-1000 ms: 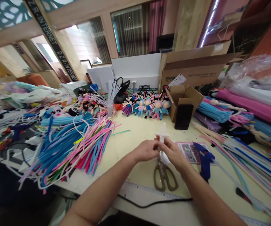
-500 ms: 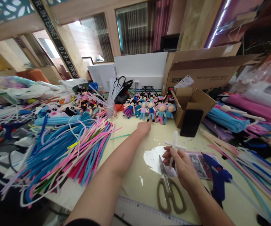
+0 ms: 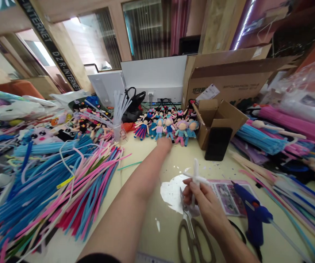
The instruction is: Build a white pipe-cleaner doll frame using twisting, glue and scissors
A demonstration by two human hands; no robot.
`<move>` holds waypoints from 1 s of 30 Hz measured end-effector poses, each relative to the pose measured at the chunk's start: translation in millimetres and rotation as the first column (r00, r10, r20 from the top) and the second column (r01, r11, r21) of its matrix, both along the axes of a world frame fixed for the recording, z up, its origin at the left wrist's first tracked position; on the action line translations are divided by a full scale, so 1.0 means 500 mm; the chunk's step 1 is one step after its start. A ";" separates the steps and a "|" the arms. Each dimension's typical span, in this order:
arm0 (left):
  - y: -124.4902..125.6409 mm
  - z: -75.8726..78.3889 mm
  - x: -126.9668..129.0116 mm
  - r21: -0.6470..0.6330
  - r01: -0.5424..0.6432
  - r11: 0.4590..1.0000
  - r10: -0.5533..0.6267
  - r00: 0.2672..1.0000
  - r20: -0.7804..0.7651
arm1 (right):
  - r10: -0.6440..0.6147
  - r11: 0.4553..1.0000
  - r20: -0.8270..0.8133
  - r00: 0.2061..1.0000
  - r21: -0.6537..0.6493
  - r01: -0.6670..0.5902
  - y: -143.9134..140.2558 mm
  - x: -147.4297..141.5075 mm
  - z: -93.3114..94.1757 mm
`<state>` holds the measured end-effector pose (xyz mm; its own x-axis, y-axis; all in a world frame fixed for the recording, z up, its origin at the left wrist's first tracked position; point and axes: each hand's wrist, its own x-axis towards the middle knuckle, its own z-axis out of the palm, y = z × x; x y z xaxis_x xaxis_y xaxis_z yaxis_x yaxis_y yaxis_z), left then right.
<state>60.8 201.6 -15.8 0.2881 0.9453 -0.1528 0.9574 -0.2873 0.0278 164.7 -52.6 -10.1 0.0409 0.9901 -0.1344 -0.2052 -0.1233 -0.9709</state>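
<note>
Largest in our view is the pale yellow worktable (image 3: 143, 175), running from the lower edge up to mid-frame. Its whole left side is buried under a heap of pipe cleaners (image 3: 64, 182) in blue, pink and white, and more bundles of pipe cleaners (image 3: 258, 137) fill the right edge. In the upper right stands a big open cardboard box (image 3: 228, 78), with a small cardboard box (image 3: 219, 118) in front of it and a black phone (image 3: 216, 143) leaning against that. A row of little pipe-cleaner dolls (image 3: 168, 128) lines the middle of the frame, just left of the small box.

Our left hand (image 3: 165, 143) is stretched out across the table to the centre of the frame, its fingertips right at the feet of the dolls; we cannot tell whether the fingers are spread or closed. Our right hand (image 3: 202, 204), lower centre-right, pinches the stem of a white pipe-cleaner cross figure (image 3: 196, 177), held upright above the table. Beneath that hand lie scissors (image 3: 191, 230) on a scrap of white paper (image 3: 173, 190); just right of them sits a blue glue gun (image 3: 252, 215) beside a printed card (image 3: 225, 193).
</note>
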 end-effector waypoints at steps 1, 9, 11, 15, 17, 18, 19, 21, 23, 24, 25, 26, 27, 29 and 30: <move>0.001 0.000 -0.001 0.002 0.002 1.000 -0.002 1.000 -0.002 | 0.005 1.000 0.002 1.000 -0.002 -0.005 0.000 0.000 0.000; -0.026 0.008 -0.006 0.033 0.039 0.999 -0.039 0.999 -0.020 | 0.016 1.000 -0.013 1.000 -0.016 -0.016 -0.001 -0.006 0.006; -0.039 0.008 -0.011 0.025 0.056 0.998 -0.055 0.998 -0.031 | 0.008 1.000 -0.024 1.000 -0.019 -0.009 -0.001 -0.006 0.007; -0.061 0.011 -0.030 0.006 0.092 0.996 -0.091 0.995 -0.044 | 0.008 1.000 -0.023 1.000 -0.010 -0.009 -0.001 -0.007 0.008; -0.066 0.014 -0.041 0.012 0.107 0.994 -0.106 0.993 -0.041 | 0.009 1.000 -0.011 1.000 -0.003 -0.009 -0.002 -0.008 0.009; -0.065 0.016 -0.045 0.018 0.111 0.994 -0.110 0.993 -0.039 | 0.008 1.000 -0.006 1.000 -0.002 -0.008 -0.002 -0.008 0.009; -0.064 0.018 -0.048 0.024 0.111 0.993 -0.110 0.993 -0.037 | 0.006 1.000 -0.004 1.000 -0.004 -0.006 -0.002 -0.009 0.008; -0.059 0.021 -0.050 0.037 0.106 0.994 -0.104 0.994 -0.034 | 0.004 1.000 -0.002 1.000 -0.007 -0.004 -0.002 -0.010 0.007; -0.052 0.021 -0.047 0.048 0.096 0.994 -0.095 0.995 -0.032 | 0.003 1.000 0.000 1.000 -0.006 -0.003 -0.001 -0.010 0.005; -0.049 0.020 -0.045 0.051 0.092 0.994 -0.091 0.995 -0.031 | 0.004 1.000 0.001 1.000 -0.005 -0.004 -0.001 -0.010 0.004; -0.047 0.019 -0.042 0.051 0.088 0.995 -0.086 0.996 -0.030 | 0.005 1.000 0.002 1.000 -0.004 -0.005 0.000 -0.010 0.003; -0.044 0.017 -0.039 0.050 0.083 0.995 -0.082 0.996 -0.031 | 0.008 1.000 0.003 1.000 -0.004 -0.008 0.000 -0.010 0.003; -0.041 0.015 -0.036 0.048 0.077 0.996 -0.076 0.997 -0.032 | 0.011 1.000 0.006 1.000 -0.006 -0.011 0.000 -0.009 0.003; -0.034 0.011 -0.028 0.042 0.063 0.997 -0.062 0.997 -0.036 | 0.017 1.000 0.011 1.000 -0.008 -0.017 -0.001 -0.009 0.003; -0.030 0.009 -0.023 0.037 0.056 0.998 -0.054 0.998 -0.039 | 0.023 1.000 0.014 1.000 -0.008 -0.022 -0.001 -0.010 0.003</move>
<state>49.1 186.6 -11.2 0.3343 0.9337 -0.1286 0.9404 -0.3395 -0.0206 159.9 -53.1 -8.8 0.0205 0.9897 -0.1414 -0.1888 -0.1350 -0.9727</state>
